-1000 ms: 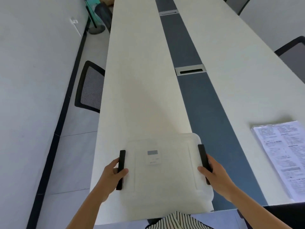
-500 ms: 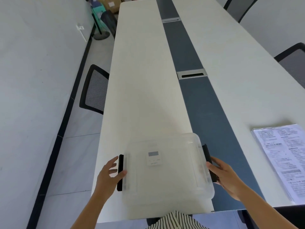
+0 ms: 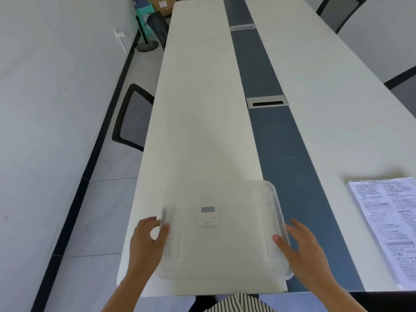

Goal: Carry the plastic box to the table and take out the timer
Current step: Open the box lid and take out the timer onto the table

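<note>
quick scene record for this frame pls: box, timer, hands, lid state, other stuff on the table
box: clear plastic box resting on the white table, near edge
lid: on
timer: white timer inside box, seen through lid
left hand: left hand at box's left edge, thumb on the lid
right hand: right hand at box's right edge, thumb on the lid
other: stack of printed papers to the right
task state: box delivered, timer not yet out

The plastic box (image 3: 222, 233) is sitting flat at the near end of the long white surface (image 3: 202, 109), its right side reaching that surface's edge. It is clear and rectangular with rounded corners, and its translucent lid is lying closed on top. The timer (image 3: 208, 213) is showing through the lid: small, white, with a grey display, lying flat inside the box toward its far-left part.
</note>
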Demonstrator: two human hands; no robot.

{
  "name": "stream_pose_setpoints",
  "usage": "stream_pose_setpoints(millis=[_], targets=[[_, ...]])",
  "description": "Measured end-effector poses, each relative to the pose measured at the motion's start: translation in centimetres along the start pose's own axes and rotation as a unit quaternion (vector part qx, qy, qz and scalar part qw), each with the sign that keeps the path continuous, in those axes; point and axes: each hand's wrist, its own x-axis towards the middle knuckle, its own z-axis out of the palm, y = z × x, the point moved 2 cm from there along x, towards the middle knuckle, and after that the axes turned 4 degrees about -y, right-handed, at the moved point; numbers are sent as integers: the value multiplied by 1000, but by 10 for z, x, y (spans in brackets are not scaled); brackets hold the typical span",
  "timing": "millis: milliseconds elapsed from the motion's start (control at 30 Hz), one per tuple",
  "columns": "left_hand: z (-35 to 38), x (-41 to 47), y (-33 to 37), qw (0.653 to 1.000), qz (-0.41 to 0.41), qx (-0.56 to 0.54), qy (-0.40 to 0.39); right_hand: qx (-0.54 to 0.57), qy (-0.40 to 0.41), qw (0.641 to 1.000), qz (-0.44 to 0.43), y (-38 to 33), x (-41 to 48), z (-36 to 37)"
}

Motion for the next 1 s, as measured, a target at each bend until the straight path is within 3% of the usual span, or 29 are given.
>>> stream_pose_setpoints(millis=[67,133,267,333,400,500,600,733,867,1000], targets=[[-18,0,22,997,9,-75,1,131,0,991,-8,-19,-9,-19],[-34,7,46,991,21,-131,0,283,-32,959,-7,-46,-9,-39],[-43,37,77,968,46,-247,-21,407,-24,913,17,-82,38,-66],[-33,55,73,972,50,-230,-12,424,-16,905,30,-99,71,-69],[-19,70,58,991,42,-127,-7,434,-17,900,44,-114,102,-66],[7,78,29,997,21,30,-72,417,-16,907,66,-129,145,-51],[30,76,3,988,3,75,-131,397,-1,913,99,-136,182,-29],[45,67,-17,989,-3,61,-138,319,19,939,128,-130,223,-3],[47,70,-22,993,16,21,-113,165,52,969,174,-112,254,10],[48,71,-22,995,20,-11,-100,77,1,975,207,-100,264,22]])
